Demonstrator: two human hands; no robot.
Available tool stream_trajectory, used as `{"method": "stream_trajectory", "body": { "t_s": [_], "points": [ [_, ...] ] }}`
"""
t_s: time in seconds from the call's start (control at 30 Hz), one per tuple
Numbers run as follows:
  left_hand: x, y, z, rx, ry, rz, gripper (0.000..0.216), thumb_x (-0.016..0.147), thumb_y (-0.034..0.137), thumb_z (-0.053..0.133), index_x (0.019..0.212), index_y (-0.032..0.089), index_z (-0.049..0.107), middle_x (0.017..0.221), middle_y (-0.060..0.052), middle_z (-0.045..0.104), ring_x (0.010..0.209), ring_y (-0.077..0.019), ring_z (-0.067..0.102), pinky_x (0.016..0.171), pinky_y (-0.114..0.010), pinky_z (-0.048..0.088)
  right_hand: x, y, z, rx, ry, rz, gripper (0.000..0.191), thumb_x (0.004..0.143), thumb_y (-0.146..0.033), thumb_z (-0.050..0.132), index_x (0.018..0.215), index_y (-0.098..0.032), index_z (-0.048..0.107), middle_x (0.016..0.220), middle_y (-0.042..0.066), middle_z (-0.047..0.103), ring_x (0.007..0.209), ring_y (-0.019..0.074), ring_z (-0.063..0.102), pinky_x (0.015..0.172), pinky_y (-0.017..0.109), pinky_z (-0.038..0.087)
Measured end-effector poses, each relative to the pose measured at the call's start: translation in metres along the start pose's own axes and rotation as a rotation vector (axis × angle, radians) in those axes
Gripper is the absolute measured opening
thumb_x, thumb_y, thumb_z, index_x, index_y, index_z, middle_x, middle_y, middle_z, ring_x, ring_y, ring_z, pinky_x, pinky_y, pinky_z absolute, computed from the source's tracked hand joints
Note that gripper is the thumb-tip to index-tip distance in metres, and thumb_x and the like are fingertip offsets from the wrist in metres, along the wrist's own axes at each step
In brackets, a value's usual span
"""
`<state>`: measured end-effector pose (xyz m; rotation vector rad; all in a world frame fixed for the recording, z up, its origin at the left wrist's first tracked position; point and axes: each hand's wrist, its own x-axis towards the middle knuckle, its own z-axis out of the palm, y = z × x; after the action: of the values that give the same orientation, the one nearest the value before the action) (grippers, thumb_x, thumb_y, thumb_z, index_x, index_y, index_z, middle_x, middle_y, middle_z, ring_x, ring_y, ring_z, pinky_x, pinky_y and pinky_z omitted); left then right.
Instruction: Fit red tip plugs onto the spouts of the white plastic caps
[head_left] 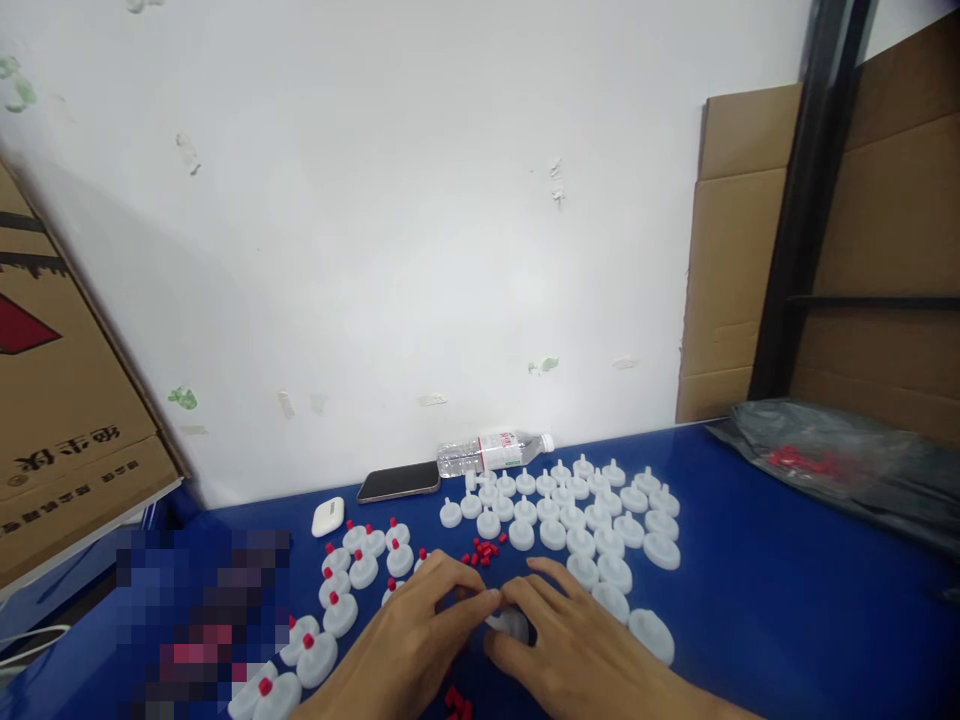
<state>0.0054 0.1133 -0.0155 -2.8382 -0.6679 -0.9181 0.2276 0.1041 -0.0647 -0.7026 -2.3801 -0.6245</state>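
Note:
Both hands meet low in the middle of a blue table. My right hand curls its fingers around a white plastic cap. My left hand pinches its thumb and forefinger together right at that cap; what sits in the pinch is too small to see. Several plain white caps lie in rows beyond the hands. To the left lie white caps with red plugs. Loose red plugs are scattered just beyond the fingers, and more red plugs lie under the wrists.
A water bottle lies on its side by the white wall, with a dark phone and a white earbud case to its left. A black plastic bag sits at the right. Cardboard boxes stand left and right.

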Motion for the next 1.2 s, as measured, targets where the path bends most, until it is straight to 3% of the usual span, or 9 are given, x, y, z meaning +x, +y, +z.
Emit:
{"method": "stream_trajectory", "body": {
  "t_s": [0.17,0.37,0.53,0.7,0.87,1.0,1.2],
  "points": [
    [-0.003,0.0,0.004,0.049,-0.036,-0.011,0.039,0.096,-0.002,0.039,0.116,0.021,0.063,0.097,-0.006,0.067,0.078,-0.0175,0.059,0.062,-0.025,0.048,-0.001,0.003,0.002,0.003,-0.014,0.0,0.014,0.093,-0.02,0.062,0.107,-0.02,0.061,0.092,0.005,0.067,0.09,0.0204,0.065,0.095,0.039,0.052],
    [-0.006,-0.001,0.01,0.147,-0.068,-0.014,0.035,0.095,-0.003,0.044,0.112,0.021,0.064,0.098,-0.005,0.068,0.081,-0.0195,0.06,0.064,-0.026,0.049,-0.006,-0.003,0.006,0.058,-0.059,0.111,0.021,0.088,-0.012,0.068,0.103,-0.022,0.058,0.099,0.004,0.065,0.081,0.0195,0.064,0.068,0.029,0.051],
    [-0.006,-0.002,0.002,0.219,-0.164,-0.021,0.048,0.087,-0.009,0.046,0.122,0.02,0.063,0.106,-0.007,0.069,0.088,-0.0226,0.063,0.069,-0.03,0.054,-0.009,-0.001,0.004,0.091,-0.075,0.142,0.023,0.087,-0.014,0.069,0.106,-0.023,0.058,0.106,0.006,0.066,0.084,0.0221,0.067,0.07,0.031,0.055],
    [-0.003,0.002,-0.005,0.224,-0.183,0.006,0.037,0.095,-0.002,0.047,0.121,0.019,0.064,0.103,-0.007,0.071,0.086,-0.0214,0.064,0.074,-0.031,0.056,-0.008,0.0,0.002,0.076,-0.056,0.157,0.036,0.081,-0.004,0.07,0.109,-0.022,0.057,0.114,0.007,0.068,0.088,0.0221,0.07,0.073,0.031,0.056],
    [-0.005,0.0,0.0,0.202,-0.179,-0.005,0.035,0.098,0.0,0.042,0.116,0.022,0.064,0.103,-0.005,0.071,0.083,-0.0204,0.065,0.07,-0.029,0.052,-0.002,0.0,-0.001,0.12,-0.019,0.177,0.03,0.086,-0.012,0.076,0.103,-0.022,0.054,0.105,0.003,0.069,0.079,0.0189,0.069,0.068,0.029,0.054],
    [-0.01,-0.005,0.007,0.219,-0.123,0.004,0.041,0.1,0.001,0.039,0.124,0.025,0.062,0.102,-0.004,0.07,0.08,-0.0183,0.064,0.067,-0.027,0.049,0.003,0.002,-0.006,0.113,0.038,0.165,0.033,0.083,-0.012,0.078,0.101,-0.022,0.053,0.1,0.0,0.069,0.078,0.0171,0.068,0.069,0.028,0.051],
    [-0.013,-0.002,0.008,0.253,-0.167,0.013,0.026,0.108,0.016,0.039,0.119,0.022,0.061,0.101,-0.004,0.07,0.078,-0.0177,0.067,0.06,-0.026,0.046,0.007,0.003,-0.009,0.085,0.191,0.124,0.024,0.085,-0.013,0.074,0.093,-0.022,0.053,0.09,-0.001,0.07,0.07,0.0157,0.065,0.068,0.029,0.048]
  ]
}}
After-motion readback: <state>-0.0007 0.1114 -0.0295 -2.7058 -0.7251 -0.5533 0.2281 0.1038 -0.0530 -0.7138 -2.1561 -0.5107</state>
